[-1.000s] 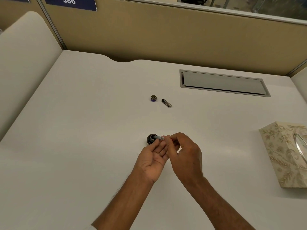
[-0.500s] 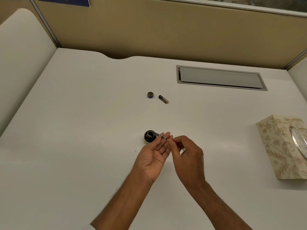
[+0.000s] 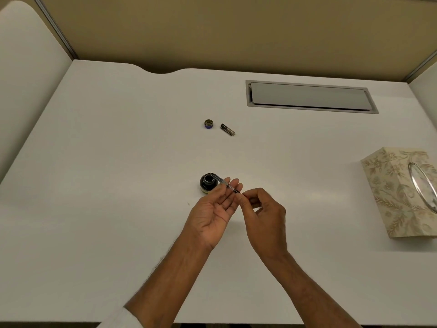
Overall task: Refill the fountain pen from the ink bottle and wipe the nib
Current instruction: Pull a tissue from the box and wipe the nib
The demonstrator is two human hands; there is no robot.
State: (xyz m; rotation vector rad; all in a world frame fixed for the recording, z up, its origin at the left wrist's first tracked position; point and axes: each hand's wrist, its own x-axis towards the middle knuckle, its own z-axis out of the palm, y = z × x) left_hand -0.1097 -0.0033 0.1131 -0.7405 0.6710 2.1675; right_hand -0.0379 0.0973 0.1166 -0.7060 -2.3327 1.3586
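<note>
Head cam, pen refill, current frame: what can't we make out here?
- Pen tip, head view: too small to tell whether it is in the ink bottle or above it.
- Left hand grip on the pen: thumb pinch or just resting, too small.
- Dark tube beside the bottle cap: too small to identify.
- Tissue box: cut off by the right edge.

White desk [image 3: 106, 185] with grey cable hatch [image 3: 309, 97], beige partition [image 3: 212, 31] behind.
</note>
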